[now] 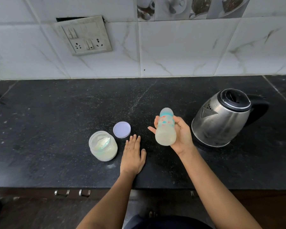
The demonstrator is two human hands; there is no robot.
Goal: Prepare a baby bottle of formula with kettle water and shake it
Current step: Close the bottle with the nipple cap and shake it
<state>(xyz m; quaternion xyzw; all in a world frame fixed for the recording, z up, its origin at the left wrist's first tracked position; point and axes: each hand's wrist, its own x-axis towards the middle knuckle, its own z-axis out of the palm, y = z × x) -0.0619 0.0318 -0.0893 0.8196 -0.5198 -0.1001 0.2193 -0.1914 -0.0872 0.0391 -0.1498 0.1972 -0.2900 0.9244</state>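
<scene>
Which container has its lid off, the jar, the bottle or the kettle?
The powder jar by the left hand: its lilac lid lies beside it. The bottle in the right hand is capped and the kettle has its lid down.

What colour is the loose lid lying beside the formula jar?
Pale lilac lid, clearest in the head view.

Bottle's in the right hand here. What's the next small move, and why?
Probably shake the bottle: the right hand grips it tilted off the counter, its cap looks on and pale cloudy liquid sits at its base. The left hand lies flat beside the open jar.
</scene>
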